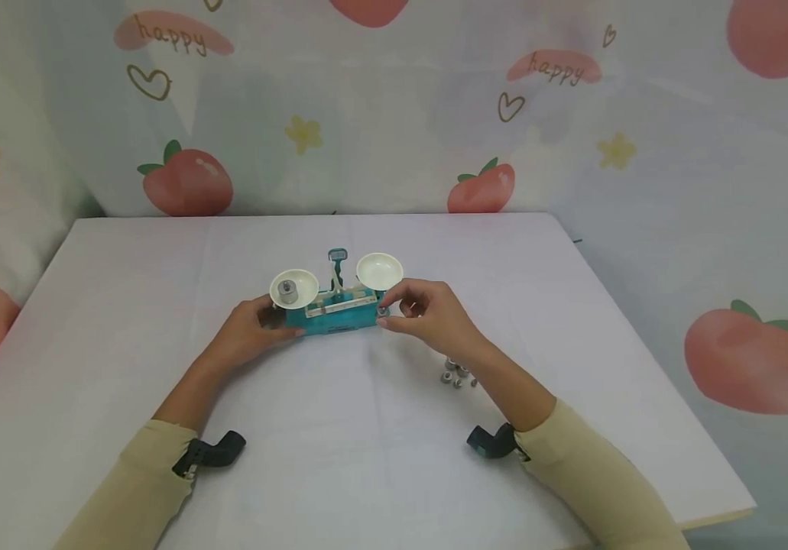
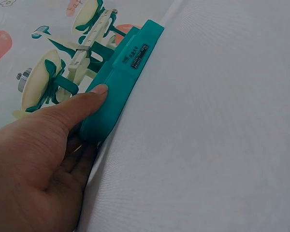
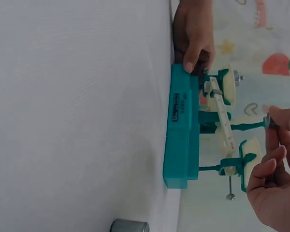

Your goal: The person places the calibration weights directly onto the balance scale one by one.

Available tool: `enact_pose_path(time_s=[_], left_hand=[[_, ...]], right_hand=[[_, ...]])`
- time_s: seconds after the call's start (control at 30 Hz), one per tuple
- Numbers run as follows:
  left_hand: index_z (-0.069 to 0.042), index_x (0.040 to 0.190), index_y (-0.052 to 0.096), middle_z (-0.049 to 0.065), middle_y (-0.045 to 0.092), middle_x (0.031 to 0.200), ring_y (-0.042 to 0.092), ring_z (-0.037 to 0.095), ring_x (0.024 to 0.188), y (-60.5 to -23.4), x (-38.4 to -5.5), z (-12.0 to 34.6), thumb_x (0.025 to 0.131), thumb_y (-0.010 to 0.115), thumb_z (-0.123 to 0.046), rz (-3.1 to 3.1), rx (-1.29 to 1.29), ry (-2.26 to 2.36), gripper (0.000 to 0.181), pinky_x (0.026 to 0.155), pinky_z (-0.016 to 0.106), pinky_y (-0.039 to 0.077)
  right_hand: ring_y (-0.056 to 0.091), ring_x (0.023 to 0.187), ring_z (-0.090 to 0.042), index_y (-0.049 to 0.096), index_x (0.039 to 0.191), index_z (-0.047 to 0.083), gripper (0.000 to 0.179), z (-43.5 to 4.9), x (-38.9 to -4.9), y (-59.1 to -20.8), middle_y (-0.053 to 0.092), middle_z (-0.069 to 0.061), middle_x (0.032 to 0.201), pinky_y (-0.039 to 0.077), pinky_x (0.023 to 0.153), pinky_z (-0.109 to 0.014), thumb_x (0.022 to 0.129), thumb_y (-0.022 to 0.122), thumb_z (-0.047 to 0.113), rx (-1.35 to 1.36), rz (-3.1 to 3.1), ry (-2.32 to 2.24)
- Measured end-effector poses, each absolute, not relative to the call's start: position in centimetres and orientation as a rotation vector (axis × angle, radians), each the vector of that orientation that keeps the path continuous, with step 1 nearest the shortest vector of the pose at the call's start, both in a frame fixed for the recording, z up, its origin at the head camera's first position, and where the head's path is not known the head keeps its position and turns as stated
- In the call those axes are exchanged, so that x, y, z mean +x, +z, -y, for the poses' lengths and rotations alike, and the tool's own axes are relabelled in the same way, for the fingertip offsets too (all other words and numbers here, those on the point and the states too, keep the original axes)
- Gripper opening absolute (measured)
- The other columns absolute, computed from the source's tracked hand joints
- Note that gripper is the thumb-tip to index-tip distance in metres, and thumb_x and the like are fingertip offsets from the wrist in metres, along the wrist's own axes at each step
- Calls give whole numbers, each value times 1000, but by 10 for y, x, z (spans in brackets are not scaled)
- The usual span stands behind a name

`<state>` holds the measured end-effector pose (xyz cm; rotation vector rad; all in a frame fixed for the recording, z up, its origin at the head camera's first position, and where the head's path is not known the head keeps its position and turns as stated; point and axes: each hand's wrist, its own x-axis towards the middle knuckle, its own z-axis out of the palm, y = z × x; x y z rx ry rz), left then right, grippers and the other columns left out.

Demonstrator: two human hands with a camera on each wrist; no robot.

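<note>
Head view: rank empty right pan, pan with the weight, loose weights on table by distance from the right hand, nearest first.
From the right hand:
1. Empty right pan, just above-left of the fingers.
2. Loose weights, on the table beside the wrist.
3. Pan with the weight, far end of the balance, by the left hand.

We've got both arms in long sleeves, a pale yellowish-beige fabric, soft-looking and plain, no print or logo that we can spot. The left sleeve (image 1: 135, 481) ends just short of the wrist with a loose cuff, and the right sleeve (image 1: 593, 466) looks the same, a bit creased along the forearm. Strapped at each cuff is a small dark camera unit: the left camera (image 1: 213, 452) is black and stubby with a rounded barrel shape, and the right camera (image 1: 492, 441) is much the same but shows a teal tint on its body. Left hand (image 1: 252, 332) and right hand (image 1: 428, 309) are bare, with short, unpainted nails.
</note>
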<state>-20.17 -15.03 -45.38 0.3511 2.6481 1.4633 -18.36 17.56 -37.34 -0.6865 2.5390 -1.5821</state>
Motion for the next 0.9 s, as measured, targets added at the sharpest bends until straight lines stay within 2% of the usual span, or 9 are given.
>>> enact_pose_path(time_s=[0.17, 0.37, 0.57, 0.67, 0.9], left_hand=[[-1, 149, 51, 23, 53, 149, 49, 43, 137, -452, -202, 149, 88, 85, -20, -2649, 354, 1462, 73, 113, 55, 40], [-1, 149, 52, 23, 53, 148, 51, 42, 136, -452, -202, 149, 88, 86, -19, -2656, 363, 1461, 72, 112, 54, 41], [0, 150, 51, 24, 53, 149, 50, 42, 137, -450, -201, 150, 88, 85, -19, -2655, 350, 1453, 73, 113, 54, 40], [-1, 150, 50, 24, 52, 149, 49, 42, 137, -450, -202, 150, 88, 85, -19, -2651, 349, 1452, 73, 113, 55, 40], [-1, 150, 51, 24, 52, 149, 48, 42, 138, -450, -202, 151, 89, 84, -19, -2639, 365, 1464, 72, 114, 54, 39]], right_hand=[[48, 78, -21, 76, 106, 14, 16, -162, -183, -368, 70, -2, 94, 38, 59, -26, 90, 83, 13, -660, -2552, -1641], [50, 77, -22, 76, 106, 11, 18, -149, -183, -367, 62, -8, 86, 42, 61, -25, 89, 83, 11, -654, -2536, -1736], [50, 76, -20, 77, 107, 10, 18, -135, -184, -366, 61, -7, 85, 41, 58, -24, 90, 83, 10, -630, -2556, -1745], [51, 75, -20, 77, 107, 10, 18, -126, -184, -363, 64, -7, 89, 42, 58, -24, 90, 83, 11, -608, -2580, -1737], [57, 79, -20, 78, 106, 10, 17, -105, -183, -359, 71, -1, 101, 50, 66, -26, 89, 83, 11, -618, -2614, -1732]])
